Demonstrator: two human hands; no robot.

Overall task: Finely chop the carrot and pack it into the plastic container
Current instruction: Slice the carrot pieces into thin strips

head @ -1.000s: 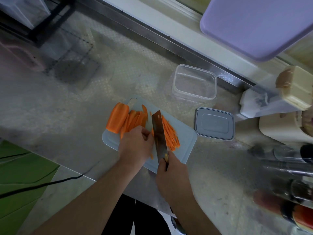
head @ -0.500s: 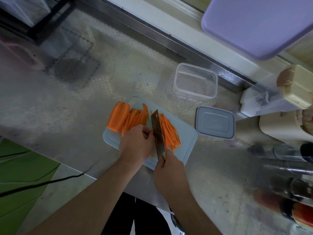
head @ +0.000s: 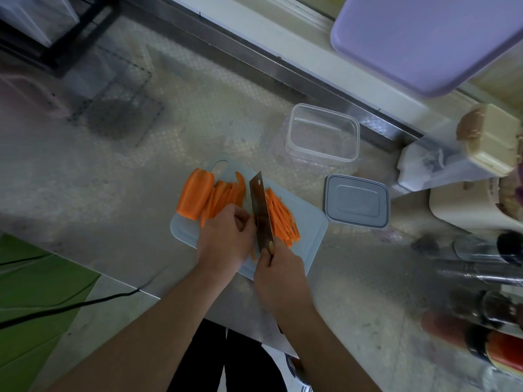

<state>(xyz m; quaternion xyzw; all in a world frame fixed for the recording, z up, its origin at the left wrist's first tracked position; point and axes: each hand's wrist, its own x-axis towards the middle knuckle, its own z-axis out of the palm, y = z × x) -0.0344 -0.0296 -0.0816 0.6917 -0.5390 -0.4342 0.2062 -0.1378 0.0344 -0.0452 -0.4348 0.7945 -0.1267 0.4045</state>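
Down on the pale cutting board [head: 307, 224], the right hand [head: 278, 275] gripped the handle of a cleaver [head: 262, 212], fingers curled round it, the blade standing on edge across the board. Just left of the blade, the left hand [head: 225, 239] pressed on a stack of carrot slices [head: 223, 198] with its fingers bent, knuckles close beside the steel. A thicker uncut carrot slab [head: 195, 196] lay at the far left of the board, touching the slices. On the right side of the blade rested a heap of thin carrot strips [head: 283, 219], all running roughly parallel to it.

Beyond the board stood the clear plastic container [head: 322, 134], upright, open-topped, nothing inside it. Its grey lid [head: 357, 200] lay flat on the counter [head: 113, 171] to the right of the board, near the container but apart from it. A lilac tray [head: 418, 38] filled the upper right corner. Bottles [head: 481, 267] lay blurred along the right edge, beside a beige appliance [head: 464, 206]. A black cable [head: 70, 308] crossed the green surface [head: 34, 278] at lower left.
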